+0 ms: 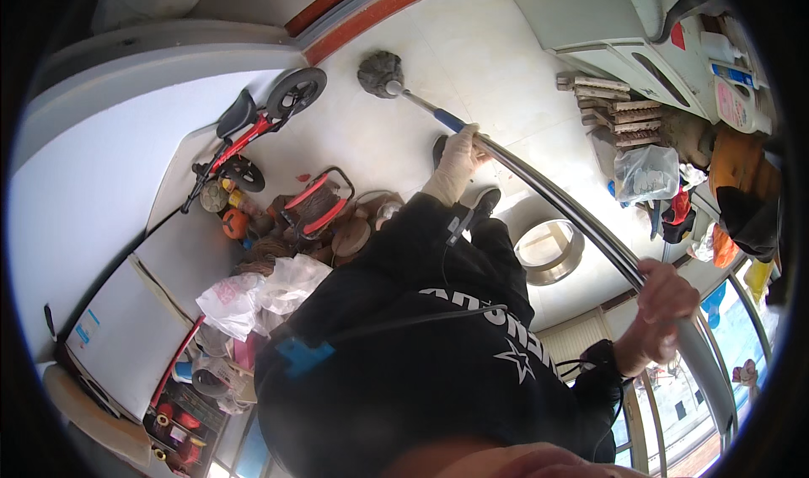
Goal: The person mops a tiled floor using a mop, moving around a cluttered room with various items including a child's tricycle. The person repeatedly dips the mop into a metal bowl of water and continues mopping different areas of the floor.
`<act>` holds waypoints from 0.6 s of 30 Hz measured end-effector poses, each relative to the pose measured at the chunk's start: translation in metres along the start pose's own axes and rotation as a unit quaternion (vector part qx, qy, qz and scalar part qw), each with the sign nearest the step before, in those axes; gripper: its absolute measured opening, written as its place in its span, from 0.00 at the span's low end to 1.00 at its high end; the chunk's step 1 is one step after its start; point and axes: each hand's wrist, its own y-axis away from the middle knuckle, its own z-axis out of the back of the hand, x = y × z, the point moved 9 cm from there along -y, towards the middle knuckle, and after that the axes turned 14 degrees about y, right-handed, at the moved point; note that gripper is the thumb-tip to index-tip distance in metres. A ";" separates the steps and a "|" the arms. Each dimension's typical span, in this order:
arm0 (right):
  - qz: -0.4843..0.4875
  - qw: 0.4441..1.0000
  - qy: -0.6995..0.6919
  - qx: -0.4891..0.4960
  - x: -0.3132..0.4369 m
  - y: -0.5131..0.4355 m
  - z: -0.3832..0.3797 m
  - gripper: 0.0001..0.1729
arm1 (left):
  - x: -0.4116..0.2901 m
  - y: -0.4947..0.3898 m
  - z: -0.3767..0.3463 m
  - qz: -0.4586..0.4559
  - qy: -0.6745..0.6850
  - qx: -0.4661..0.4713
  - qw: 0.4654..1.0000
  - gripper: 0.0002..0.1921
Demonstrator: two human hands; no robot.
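A mop runs diagonally across the head view, with a dark grey shaggy mop head (381,74) resting on the pale tiled floor at the top. Its metal pole (556,193) has a blue section near the head. My left hand (456,162), in a whitish glove, is wrapped around the pole just behind that blue part. Farther up the handle, my right hand (667,310) looks bare and grips the pole near its upper end. Below the pole, beside my legs, a wide round metal ring or basin (550,253) sits on the floor. My dark shoes (485,202) stand near my left hand.
A red and black balance bike (243,138) leans along the left wall. Behind it are a red-framed cable reel (316,206) and white plastic bags (262,294). Stacked wooden pieces (622,111) and a clear plastic container (646,173) line the right side. A red-brown threshold (392,13) crosses the top.
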 end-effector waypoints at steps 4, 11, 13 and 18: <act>0.048 0.996 -0.075 0.002 0.044 0.001 0.004 0.18 | 0.017 0.020 0.015 0.016 0.178 -0.054 0.982 0.16; 0.157 0.964 -0.213 -0.019 0.101 0.014 0.028 0.19 | 0.008 0.001 -0.001 -0.013 0.162 -0.037 0.986 0.11; 0.178 0.947 -0.268 -0.008 0.115 0.014 0.037 0.19 | -0.004 0.009 -0.018 -0.041 0.148 0.014 0.988 0.06; 0.197 0.928 -0.316 -0.025 0.122 0.012 0.050 0.19 | -0.047 0.029 -0.056 -0.089 0.128 0.062 0.986 0.06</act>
